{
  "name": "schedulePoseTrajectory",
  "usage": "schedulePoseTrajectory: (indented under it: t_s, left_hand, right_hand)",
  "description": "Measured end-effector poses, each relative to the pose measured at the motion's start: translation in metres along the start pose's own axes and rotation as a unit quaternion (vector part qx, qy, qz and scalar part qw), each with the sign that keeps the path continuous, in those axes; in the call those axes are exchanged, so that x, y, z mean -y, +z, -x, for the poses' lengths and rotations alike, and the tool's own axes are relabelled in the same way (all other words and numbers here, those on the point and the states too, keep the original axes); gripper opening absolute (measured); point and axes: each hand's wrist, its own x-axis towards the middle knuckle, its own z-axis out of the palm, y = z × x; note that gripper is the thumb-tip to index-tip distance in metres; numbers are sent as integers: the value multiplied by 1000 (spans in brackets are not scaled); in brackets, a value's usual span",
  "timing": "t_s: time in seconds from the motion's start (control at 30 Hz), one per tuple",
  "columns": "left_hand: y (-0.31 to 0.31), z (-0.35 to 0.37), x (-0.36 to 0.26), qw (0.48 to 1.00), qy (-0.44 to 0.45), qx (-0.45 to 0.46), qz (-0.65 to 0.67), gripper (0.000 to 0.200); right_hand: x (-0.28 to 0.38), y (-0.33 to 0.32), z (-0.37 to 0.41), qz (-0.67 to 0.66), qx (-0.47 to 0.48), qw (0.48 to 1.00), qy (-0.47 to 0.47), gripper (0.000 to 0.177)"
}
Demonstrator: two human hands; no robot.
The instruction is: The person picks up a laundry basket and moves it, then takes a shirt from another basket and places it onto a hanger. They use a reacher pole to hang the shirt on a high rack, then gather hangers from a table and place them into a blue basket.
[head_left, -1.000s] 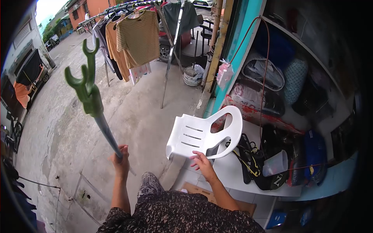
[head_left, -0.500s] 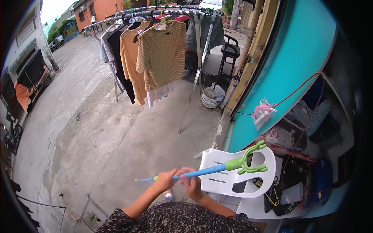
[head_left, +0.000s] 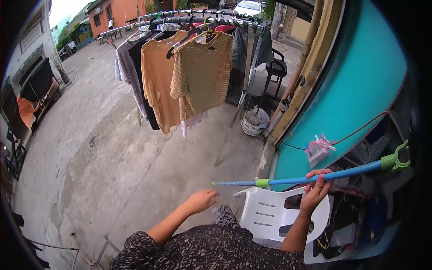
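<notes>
My right hand [head_left: 317,188] grips a blue clothes-hanging pole [head_left: 292,180] with a green collar and a green forked head at its right end. The pole lies nearly level above the white plastic chair [head_left: 258,209], its thin end pointing left. My left hand [head_left: 202,201] is off the pole, below and left of its thin tip, with fingers loosely stretched and nothing in them. Ahead, a striped tan shirt [head_left: 202,76] hangs nearest on the clothes rack [head_left: 180,20], beside an orange long-sleeved top [head_left: 163,85].
A bucket [head_left: 254,122] stands by the rack's leg. On the right, a bag of clothespins [head_left: 319,148] hangs before a turquoise panel [head_left: 346,85], with cluttered belongings below. A dark chair [head_left: 276,69] stands behind the rack. Concrete pavement [head_left: 112,171] stretches left.
My left hand has let go of the pole. My right hand has carried the pole up and to the right. My view has shifted slightly, and a patterned trouser leg shows below.
</notes>
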Motion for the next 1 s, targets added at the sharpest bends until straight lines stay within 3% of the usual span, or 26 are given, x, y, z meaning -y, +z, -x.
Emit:
schedulePoseTrajectory:
  t_s: [0.23, 0.37, 0.57, 0.7, 0.73, 0.8, 1.0]
  left_hand:
    - [14, -68, 32, 989, -33, 132, 52, 25]
    - [33, -150, 67, 987, 20, 138, 81, 26]
    - [23, -275, 88, 980, 16, 146, 137, 30]
    - [22, -332, 125, 912, -206, 158, 318, 31]
    - [24, -337, 137, 897, -237, 131, 348, 32]
    - [32, -341, 167, 871, -291, 88, 386, 33]
    - [62, -271, 247, 763, -512, 7, 395, 33]
  right_hand:
    - [-31, -26, -82, 89, -109, 985, -99, 19]
    - [-66, -30, -135, 165, -186, 963, -104, 19]
    - [-148, -35, -235, 241, -228, 938, -100, 18]
    - [-201, -18, -296, 273, -231, 931, -73, 15]
    - [-214, -14, -311, 329, -222, 912, -100, 16]
    - [-247, -6, -340, 319, -217, 919, -86, 20]
    - [-356, 9, -409, 409, -163, 897, -24, 22]
